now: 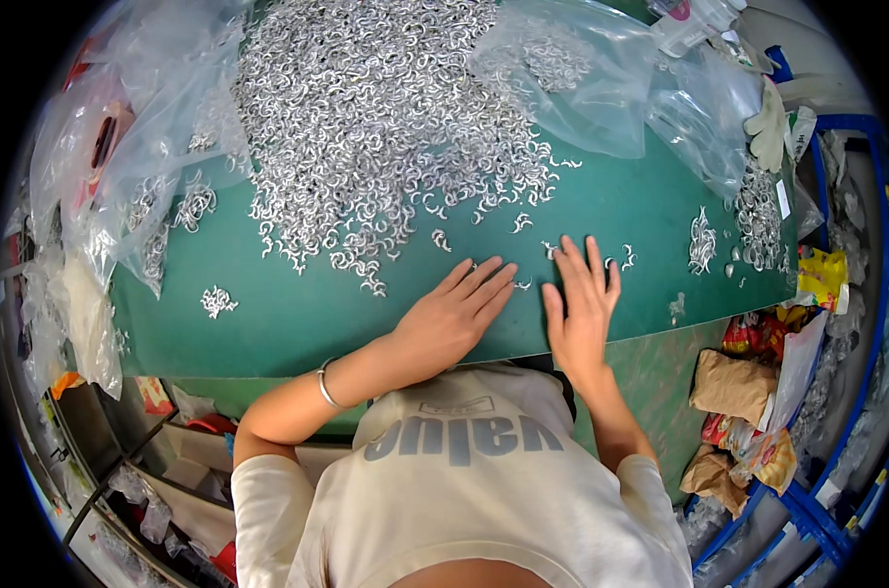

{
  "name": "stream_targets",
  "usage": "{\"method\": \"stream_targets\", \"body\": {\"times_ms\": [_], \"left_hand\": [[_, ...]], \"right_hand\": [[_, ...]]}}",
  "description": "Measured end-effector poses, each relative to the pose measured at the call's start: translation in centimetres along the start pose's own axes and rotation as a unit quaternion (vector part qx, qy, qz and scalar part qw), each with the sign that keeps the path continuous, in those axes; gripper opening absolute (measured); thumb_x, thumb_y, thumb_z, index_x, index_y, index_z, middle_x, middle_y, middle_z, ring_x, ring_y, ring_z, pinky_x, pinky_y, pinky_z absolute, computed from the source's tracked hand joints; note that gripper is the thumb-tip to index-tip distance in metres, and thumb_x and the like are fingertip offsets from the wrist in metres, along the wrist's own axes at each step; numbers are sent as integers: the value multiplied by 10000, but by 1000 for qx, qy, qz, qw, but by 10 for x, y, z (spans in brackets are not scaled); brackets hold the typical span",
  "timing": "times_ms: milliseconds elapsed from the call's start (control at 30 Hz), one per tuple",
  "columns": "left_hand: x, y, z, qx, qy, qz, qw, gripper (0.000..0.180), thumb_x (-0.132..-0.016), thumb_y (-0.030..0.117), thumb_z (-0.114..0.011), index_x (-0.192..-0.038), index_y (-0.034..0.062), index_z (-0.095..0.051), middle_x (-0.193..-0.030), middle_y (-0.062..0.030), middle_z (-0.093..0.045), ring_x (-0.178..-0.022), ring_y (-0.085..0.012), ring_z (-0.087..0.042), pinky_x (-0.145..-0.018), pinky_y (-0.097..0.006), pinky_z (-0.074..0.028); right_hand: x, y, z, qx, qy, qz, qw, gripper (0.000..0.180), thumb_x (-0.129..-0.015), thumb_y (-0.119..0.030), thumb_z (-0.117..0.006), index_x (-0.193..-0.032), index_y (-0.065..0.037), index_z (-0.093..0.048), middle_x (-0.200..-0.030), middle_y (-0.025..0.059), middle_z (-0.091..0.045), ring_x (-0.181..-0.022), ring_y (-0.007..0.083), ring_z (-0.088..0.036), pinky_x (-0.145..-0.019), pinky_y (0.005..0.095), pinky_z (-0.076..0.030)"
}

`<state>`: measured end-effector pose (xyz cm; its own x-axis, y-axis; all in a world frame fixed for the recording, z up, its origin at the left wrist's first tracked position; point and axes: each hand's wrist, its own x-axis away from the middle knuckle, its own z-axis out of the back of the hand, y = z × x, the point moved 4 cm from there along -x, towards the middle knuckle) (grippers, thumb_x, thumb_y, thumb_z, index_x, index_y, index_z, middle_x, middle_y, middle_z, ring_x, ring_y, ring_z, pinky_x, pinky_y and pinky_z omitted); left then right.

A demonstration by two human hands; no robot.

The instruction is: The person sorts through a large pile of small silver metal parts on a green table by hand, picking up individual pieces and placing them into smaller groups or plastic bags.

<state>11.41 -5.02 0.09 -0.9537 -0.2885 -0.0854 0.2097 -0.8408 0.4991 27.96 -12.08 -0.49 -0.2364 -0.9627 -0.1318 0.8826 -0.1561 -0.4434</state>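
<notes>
A big heap of small silvery curved metal pieces point(366, 108) spreads over the far middle of the green table point(297, 333). My left hand point(452, 318) lies palm down near the front edge, fingers stretched toward the right, with a few loose pieces by its fingertips. Close beside it, my right hand point(581, 309) rests with its fingers extended away from me. Some single pieces point(628, 257) lie just right of its fingers. What may be under either palm is hidden.
Clear plastic bags point(601, 98) overlap the heap's right side, and more plastic point(92, 323) hangs at the left. Small piles sit at the left point(218, 302) and right point(701, 245). A blue metal rack point(870, 353) and brown paper bags point(733, 382) stand at the right.
</notes>
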Motion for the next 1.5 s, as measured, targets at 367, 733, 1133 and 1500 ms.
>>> {"method": "stream_targets", "body": {"times_ms": [367, 733, 1133, 1500], "left_hand": [[36, -1, 8, 33, -2, 81, 996, 595, -713, -94, -524, -1305, -67, -472, -1482, -204, -338, -1396, -378, -290, -1122, -520, -278], [35, 4, 17, 70, 42, 80, 993, 526, -719, -89, -529, -1245, -69, -523, -1419, -208, -427, -1337, -366, -396, -1104, -506, -314], [45, -10, 11, 106, 101, 120, 982, 459, -749, -103, -539, -1205, -60, -558, -1368, -199, -481, -1310, -352, -434, -1082, -483, -359], [43, 4, 0, 52, 32, 51, 997, 547, -708, -40, -565, -1250, -84, -502, -1428, -215, -403, -1337, -393, -368, -1091, -512, -330]], "right_hand": [[4, -4, 6, -2, 20, 15, 1000, 388, -916, -149, -563, -1280, -14, -540, -1328, 101, -559, -1341, 335, -399, -1092, 567, -185], [0, -16, 9, -30, 1, 38, 999, 346, -906, -136, -575, -1226, -4, -577, -1302, 118, -574, -1339, 334, -404, -1087, 599, -172], [5, -60, -18, -81, -136, 112, 981, 371, -917, -137, -530, -1256, 13, -548, -1368, 130, -508, -1389, 333, -314, -1082, 643, -131], [16, -28, 1, -87, -74, 61, 992, 331, -913, -98, -521, -1217, 17, -581, -1335, 147, -547, -1353, 333, -392, -1093, 594, -163]]}}
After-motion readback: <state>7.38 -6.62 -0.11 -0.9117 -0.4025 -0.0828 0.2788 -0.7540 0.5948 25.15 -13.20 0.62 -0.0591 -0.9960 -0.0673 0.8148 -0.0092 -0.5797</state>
